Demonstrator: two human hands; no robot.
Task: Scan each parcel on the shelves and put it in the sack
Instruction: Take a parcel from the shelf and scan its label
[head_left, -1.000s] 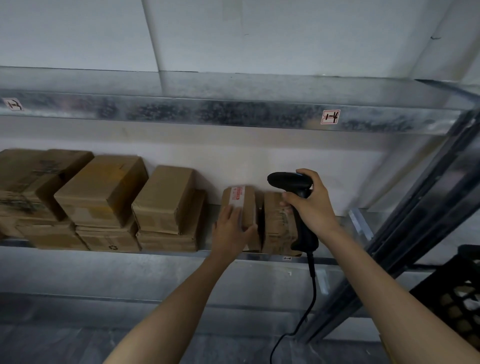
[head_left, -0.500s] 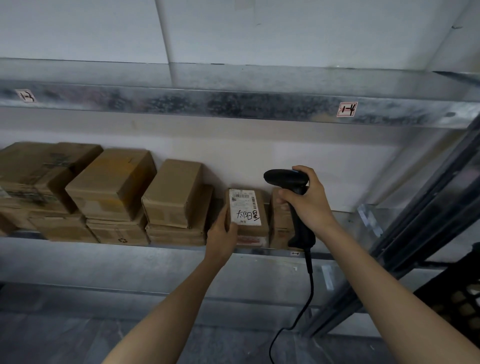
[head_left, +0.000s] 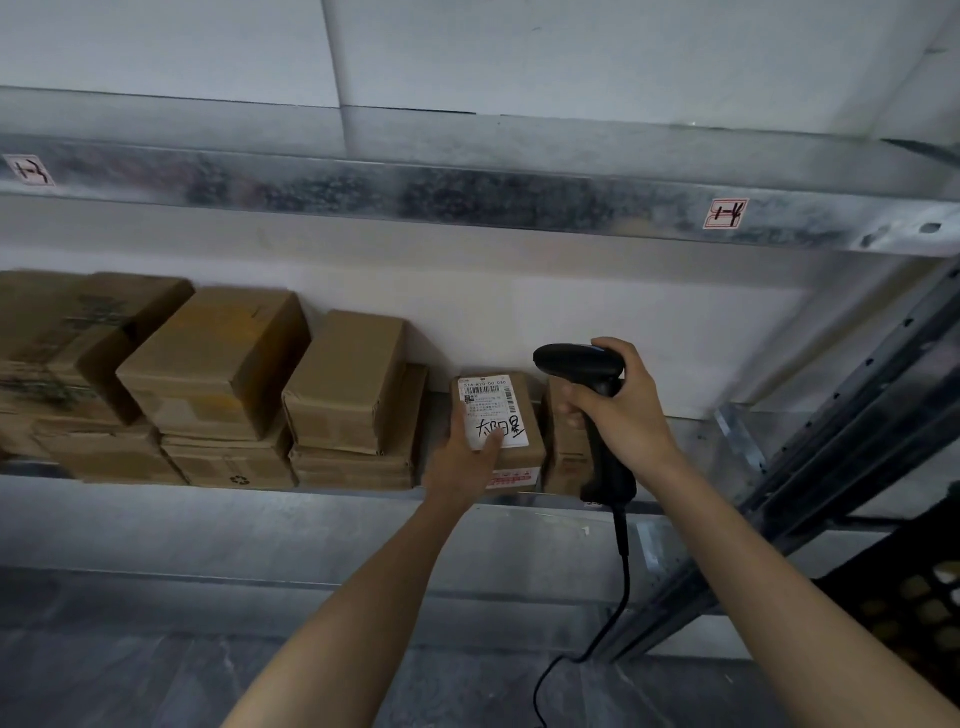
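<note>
The right hand (head_left: 623, 415) and scanner (head_left: 576, 361) hide most of one parcel (head_left: 563, 460); the labelled parcel's (head_left: 498, 415) print is illegible.

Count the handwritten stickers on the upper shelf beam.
2. The left sticker sits at the frame's left edge; the right sticker is up and right of the barcode scanner. The upper beam runs out of frame, so more may exist.
</note>
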